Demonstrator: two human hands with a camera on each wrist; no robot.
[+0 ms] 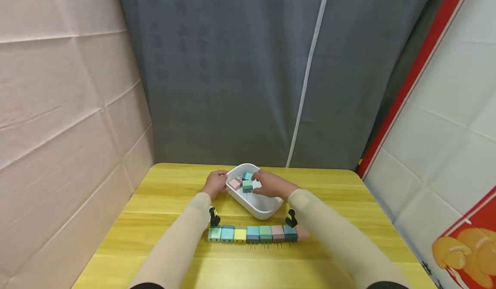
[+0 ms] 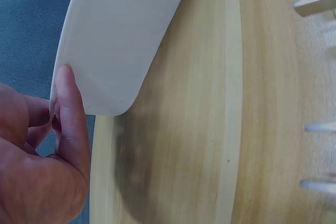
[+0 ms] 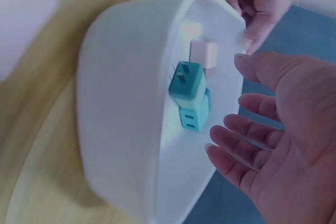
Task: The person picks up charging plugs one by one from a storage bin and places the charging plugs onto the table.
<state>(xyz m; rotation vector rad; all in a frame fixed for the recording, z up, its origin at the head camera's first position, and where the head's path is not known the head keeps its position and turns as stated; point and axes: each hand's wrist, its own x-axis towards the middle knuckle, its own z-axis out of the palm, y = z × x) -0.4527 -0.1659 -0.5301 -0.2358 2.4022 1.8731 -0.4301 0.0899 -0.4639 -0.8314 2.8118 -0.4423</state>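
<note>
A white plastic tub (image 1: 265, 200) sits tilted toward the back of the table. My left hand (image 1: 215, 183) pinches its rim at the left; in the left wrist view the thumb lies along the outer wall (image 2: 115, 40). Inside are a green plug adapter (image 3: 188, 80) with flat prongs, a light blue one (image 3: 195, 114) with two slots, and a pale pink block (image 3: 203, 53). My right hand (image 3: 294, 129) hovers over the tub's opening, fingers spread and loosely bent, with nothing in its grasp. Its fingertips are close to the adapters but apart from them.
In front of the tub, a side-by-side row of coloured plug adapters (image 1: 240, 234) lies on the yellow wooden table (image 1: 162, 220), several with prongs toward me. My right sleeve partly covers its pink end piece (image 1: 303, 233). A grey curtain (image 1: 232, 86) hangs behind.
</note>
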